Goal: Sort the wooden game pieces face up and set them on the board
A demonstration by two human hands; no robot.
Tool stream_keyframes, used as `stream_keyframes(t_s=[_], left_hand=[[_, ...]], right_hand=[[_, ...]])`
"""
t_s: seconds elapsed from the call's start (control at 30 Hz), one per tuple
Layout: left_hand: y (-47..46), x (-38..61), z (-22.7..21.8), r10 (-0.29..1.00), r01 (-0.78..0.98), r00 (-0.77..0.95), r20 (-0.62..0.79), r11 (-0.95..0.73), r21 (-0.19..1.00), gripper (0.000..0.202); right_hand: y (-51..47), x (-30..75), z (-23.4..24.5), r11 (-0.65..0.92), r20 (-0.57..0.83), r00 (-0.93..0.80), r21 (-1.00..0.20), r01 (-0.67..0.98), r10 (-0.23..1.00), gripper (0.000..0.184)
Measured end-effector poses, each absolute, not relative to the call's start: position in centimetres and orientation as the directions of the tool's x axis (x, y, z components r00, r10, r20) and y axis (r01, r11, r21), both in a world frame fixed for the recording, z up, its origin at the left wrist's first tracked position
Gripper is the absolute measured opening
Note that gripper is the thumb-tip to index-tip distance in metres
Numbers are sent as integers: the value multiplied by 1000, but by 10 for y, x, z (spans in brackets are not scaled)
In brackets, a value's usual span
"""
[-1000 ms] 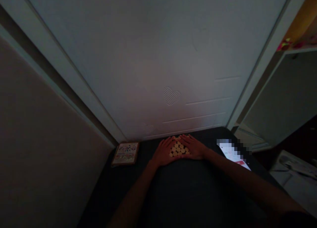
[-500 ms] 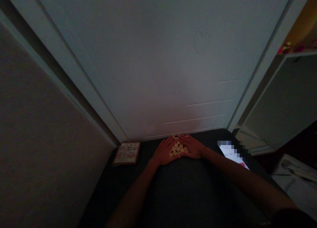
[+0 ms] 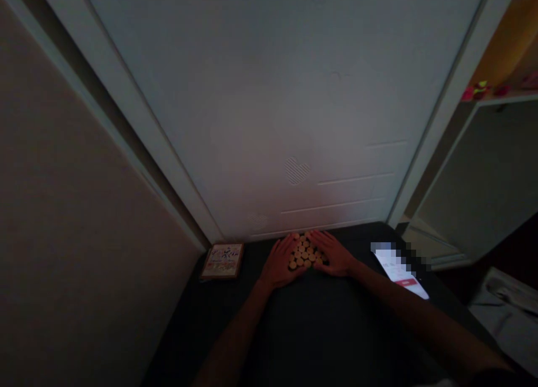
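Note:
A cluster of small round wooden discs lies on the dark tabletop, close to the white panel. My left hand rests along the left side of the cluster, fingers stretched forward and thumb toward the near edge. Along the right side lies my right hand, its fingers extended over some of the discs. Together the hands frame the discs from both sides; the ones under the fingers are partly hidden. Neither hand grasps a disc.
A small framed picture box sits at the table's back left. On the right, beside my right forearm, a phone with a lit screen lies flat. The white panel with embossed hearts rises behind the table, and a wall bounds it on the left.
My hands have spread slightly apart, and more discs show between them. The whole view has shifted a little with the camera.

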State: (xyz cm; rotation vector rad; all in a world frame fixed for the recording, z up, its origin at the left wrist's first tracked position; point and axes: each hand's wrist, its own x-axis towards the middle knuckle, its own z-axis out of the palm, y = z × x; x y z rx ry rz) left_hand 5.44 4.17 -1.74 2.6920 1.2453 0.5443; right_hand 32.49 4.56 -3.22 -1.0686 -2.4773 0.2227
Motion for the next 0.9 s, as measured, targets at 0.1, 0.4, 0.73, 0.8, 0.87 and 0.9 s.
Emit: stream_keyframes(t_s=[0.1,0.4,0.73,0.8,0.87,0.9], left_hand=[[16,42,-15,734,690,649,200,-679,251,84],[-63,2,-4,614,594,789,-37,-745,304,88],[-58,14,-24,782,749,619,75,-616,246,84],[-57,15,-28,792,759,604,88,-605,241,85],[-54,16,-30,800,767,593,95,-597,235,84],[-53,16,-31,804,772,587,98,-592,231,84]], right_hand=[[19,330,-28,688,271,-633,-327,647,725,89],[-54,354,-21,703,83,-761,-455,546,644,86],[-48,346,-32,624,86,-651,-404,669,754,84],[-48,343,-34,592,95,-608,-384,708,788,83],[-48,340,-36,561,99,-569,-369,741,816,82],[-47,339,-36,549,100,-555,-366,752,826,82]])
